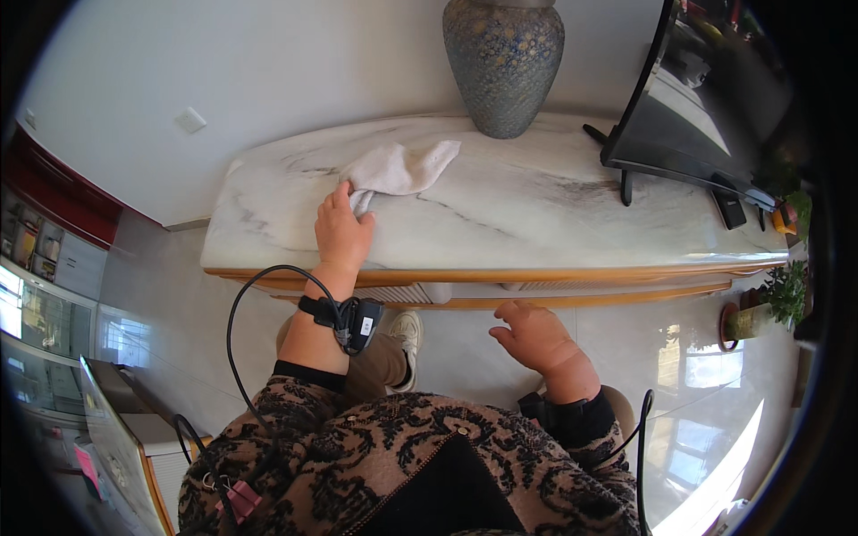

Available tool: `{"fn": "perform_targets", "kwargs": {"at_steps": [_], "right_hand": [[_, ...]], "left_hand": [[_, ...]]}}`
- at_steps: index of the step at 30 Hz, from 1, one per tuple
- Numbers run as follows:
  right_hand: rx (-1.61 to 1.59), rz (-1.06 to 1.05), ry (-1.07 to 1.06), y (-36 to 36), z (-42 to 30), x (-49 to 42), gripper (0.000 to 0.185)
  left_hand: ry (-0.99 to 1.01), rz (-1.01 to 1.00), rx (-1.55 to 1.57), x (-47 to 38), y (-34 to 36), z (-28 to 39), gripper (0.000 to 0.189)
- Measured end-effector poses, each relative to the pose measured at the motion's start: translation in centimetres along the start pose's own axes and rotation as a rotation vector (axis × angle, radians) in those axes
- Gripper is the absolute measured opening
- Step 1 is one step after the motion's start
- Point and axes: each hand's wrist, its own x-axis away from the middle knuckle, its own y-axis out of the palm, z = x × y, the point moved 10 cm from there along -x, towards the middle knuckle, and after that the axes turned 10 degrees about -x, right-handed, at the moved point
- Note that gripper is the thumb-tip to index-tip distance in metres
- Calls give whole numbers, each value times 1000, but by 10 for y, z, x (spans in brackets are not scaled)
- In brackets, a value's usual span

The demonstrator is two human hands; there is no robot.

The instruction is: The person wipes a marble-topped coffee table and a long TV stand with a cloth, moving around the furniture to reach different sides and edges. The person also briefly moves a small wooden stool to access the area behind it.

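A pale cloth (402,169) lies crumpled on the marble top of a low TV cabinet (509,228), its far corner stretched out to the right. My left hand (343,228) grips the near left edge of this cloth, fingers over the marble surface. Beyond the cabinet's front edge, over the floor, hangs my right hand (533,335); its fingers are loosely bent, thumb apart, and nothing is in it. Each wrist wears a black strap, and a cabled device (358,325) sits on the left one.
A large textured vase (506,74) stands at the back of the cabinet. On the right is a television (697,100) on thin feet, with a small black box (728,209) beside it. A potted plant (754,318) stands at far right. A black cable (231,335) loops beside my left arm.
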Motion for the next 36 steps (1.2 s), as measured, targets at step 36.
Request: {"fn": "perform_targets", "kwargs": {"at_steps": [36], "right_hand": [[33,-130,17,24,-12,16,27]], "left_hand": [[-172,-368,-131,-62,-3,-6,81]]}}
